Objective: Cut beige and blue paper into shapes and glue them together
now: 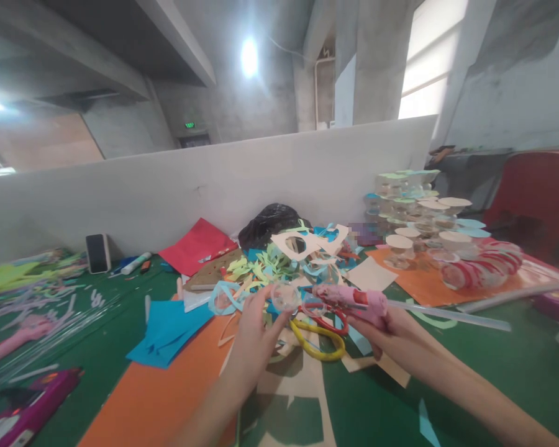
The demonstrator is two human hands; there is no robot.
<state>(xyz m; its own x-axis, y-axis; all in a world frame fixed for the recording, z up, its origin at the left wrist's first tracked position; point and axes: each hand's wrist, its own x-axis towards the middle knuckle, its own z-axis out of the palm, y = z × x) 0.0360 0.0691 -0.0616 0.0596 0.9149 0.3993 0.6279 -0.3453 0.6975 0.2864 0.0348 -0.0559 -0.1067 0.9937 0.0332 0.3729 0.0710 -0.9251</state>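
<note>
Concrete ceiling beams and a white partition wall [168, 192] fill the upper half of the head view, with a green exit sign [189, 125] upper centre and a red chair [535, 192] at far right. Green tabletop [517, 379] spreads below, littered with paper offcuts [261, 270], a black plastic bag [270, 226] behind them and a phone [97, 253] at left against the wall.

Left hand [256, 347], lower centre: fingertips [272, 313] and thumb pinch a clear plastic ring [285, 297] by its edge, raised above the table. Right hand [386, 329], just right of it: fingers closed round the grip of a pink hot glue gun [349, 300], nozzle pointing left towards the ring, near but not touching. Long clear glue stick [451, 316] runs out to the right behind the gun.

Under the hands lie red-handled scissors [325, 318] and a yellow loop [317, 341]. Stacked clear cups [414, 217] stand on orange card [428, 285], upper right.

Handling: pinching at the rim keeps the ring's face free, and a steady gun hand should matter most at such close range
</note>
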